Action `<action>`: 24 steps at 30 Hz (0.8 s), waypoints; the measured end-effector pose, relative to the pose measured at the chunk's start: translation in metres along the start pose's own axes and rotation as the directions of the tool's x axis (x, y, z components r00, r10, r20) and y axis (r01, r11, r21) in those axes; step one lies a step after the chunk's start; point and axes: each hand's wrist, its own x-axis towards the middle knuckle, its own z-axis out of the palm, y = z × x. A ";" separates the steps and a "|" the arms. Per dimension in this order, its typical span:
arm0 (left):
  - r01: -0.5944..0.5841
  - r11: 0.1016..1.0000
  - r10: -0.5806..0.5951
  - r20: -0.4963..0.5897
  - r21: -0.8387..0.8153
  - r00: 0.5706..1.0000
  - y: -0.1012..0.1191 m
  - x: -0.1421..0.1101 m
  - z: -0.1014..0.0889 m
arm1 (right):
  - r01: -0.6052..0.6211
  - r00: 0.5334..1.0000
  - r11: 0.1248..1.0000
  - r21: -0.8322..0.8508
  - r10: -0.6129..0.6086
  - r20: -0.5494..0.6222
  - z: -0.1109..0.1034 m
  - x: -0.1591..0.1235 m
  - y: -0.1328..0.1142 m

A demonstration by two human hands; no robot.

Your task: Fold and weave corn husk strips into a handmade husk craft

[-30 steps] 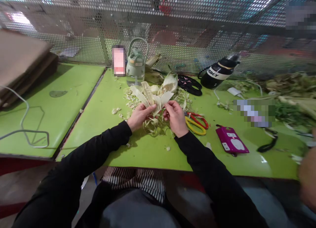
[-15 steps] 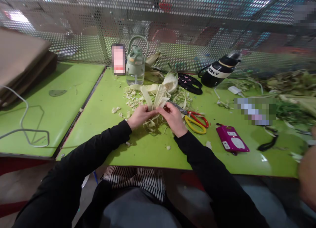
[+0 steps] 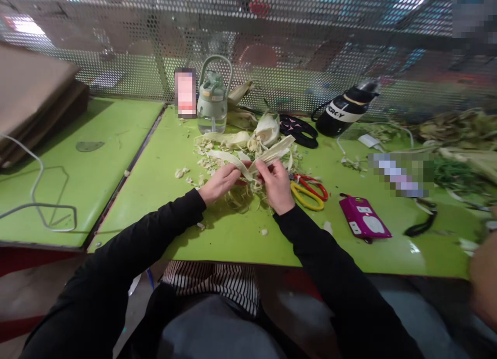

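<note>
Pale corn husk strips (image 3: 275, 151) fan out between my two hands, above a heap of shreds. My left hand (image 3: 223, 183) is closed on the lower ends of the strips, with one strip pointing up and left. My right hand (image 3: 276, 185) pinches a long strip between thumb and fingers, its free end slanting up and right. Beneath and behind both hands lie husk scraps (image 3: 209, 162), and a whiter bundle of husk (image 3: 267, 128) sits at the heap's back. Scissors (image 3: 308, 193) with one red and one yellow handle lie just right of my right hand, blades mostly hidden.
A green water bottle (image 3: 212, 105) and a phone (image 3: 185, 92) stand at the back. A black bottle (image 3: 345, 112) leans against the perforated metal screen (image 3: 287, 43). On the right lie a purple power strip (image 3: 364, 217) and green husks. Brown cardboard (image 3: 34, 100) is stacked left.
The strips were bunched upright with my hands close together half a second ago. Now my hands are slightly apart and the right strip has swung down to the right.
</note>
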 end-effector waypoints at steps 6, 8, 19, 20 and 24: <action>-0.009 0.957 0.059 -0.164 0.291 0.985 -0.012 0.006 0.001 | -0.019 0.975 0.996 -0.092 0.038 0.217 0.000 -0.006 -0.012; -0.011 0.964 0.074 -0.231 0.265 0.970 -0.011 0.005 0.004 | -0.023 0.960 0.994 -0.111 0.053 0.275 0.001 -0.007 -0.014; 0.324 0.746 -0.458 -0.094 -0.582 0.884 0.005 0.004 0.006 | -0.051 0.980 0.997 0.066 0.037 0.197 -0.001 0.001 0.002; 0.373 0.715 -0.487 -0.037 -0.591 0.873 0.006 0.004 0.005 | -0.054 0.979 0.997 0.057 0.042 0.198 -0.001 0.002 0.001; 0.446 0.675 -0.514 0.058 -0.588 0.856 0.011 0.004 0.002 | -0.068 0.977 0.995 0.068 0.052 0.206 -0.003 0.002 -0.002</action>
